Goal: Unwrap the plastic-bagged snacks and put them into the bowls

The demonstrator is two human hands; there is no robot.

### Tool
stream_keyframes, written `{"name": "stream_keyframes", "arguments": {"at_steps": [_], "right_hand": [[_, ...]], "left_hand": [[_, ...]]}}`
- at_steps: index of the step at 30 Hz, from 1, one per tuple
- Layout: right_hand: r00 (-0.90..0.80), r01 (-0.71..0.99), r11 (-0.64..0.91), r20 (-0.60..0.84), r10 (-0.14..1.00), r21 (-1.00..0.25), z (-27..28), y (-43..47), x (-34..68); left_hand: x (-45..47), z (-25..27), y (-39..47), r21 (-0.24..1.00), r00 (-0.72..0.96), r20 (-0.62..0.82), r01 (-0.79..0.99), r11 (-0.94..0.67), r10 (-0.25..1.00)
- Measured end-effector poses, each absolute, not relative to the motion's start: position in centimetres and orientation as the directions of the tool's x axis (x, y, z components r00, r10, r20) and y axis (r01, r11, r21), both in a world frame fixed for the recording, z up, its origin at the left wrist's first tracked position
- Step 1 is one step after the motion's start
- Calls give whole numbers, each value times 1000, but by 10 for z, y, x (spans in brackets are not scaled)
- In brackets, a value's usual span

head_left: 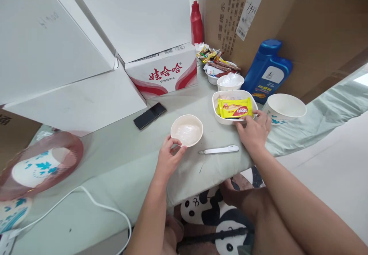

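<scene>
My left hand (170,156) pinches the near rim of a small white bowl (187,130), which stands on the cloth and has something clear and shiny inside, perhaps plastic film. At the near right corner of a white rectangular dish (217,114), my right hand (255,128) has its fingers closed on the rim. Yellow wafer packets (234,108) lie in that dish. Between my hands, nearer to me, is a white peeler-like or knife-like tool (220,150) with a slim handle; its exact kind is unclear.
Behind the dish are a paper cup (230,82) and a bowl of snack sticks (212,80). A blue bottle (266,71) and a large paper tub (284,109) stand right. A phone (150,115), a water carton (163,73), a pink basket (75,147) and a white cable (97,206) are left.
</scene>
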State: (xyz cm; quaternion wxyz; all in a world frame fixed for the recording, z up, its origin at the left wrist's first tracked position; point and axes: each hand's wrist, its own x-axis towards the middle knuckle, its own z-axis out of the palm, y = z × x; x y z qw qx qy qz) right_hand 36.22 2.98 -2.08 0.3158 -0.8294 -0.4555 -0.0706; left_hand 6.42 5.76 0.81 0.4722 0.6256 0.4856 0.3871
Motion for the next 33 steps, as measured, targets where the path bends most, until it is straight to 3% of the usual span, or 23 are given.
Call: {"name": "stream_keyframes", "arguments": {"at_steps": [7,15,24,33], "right_hand": [[648,719,-412,324,690,-560,-27,42,370],[531,806,-337,342,775,-486,-24,65,375],[503,841,-444,144,852,-309,2,111,389],[534,814,-434,206,820,-386,-3,154,398]], "left_hand": [[54,0,55,961,228,18,264,-80,973],[58,-8,57,896,261,53,413,-161,964],[69,3,60,903,237,41,408,-138,971],[64,0,65,922,199,74,360,-143,977]]}}
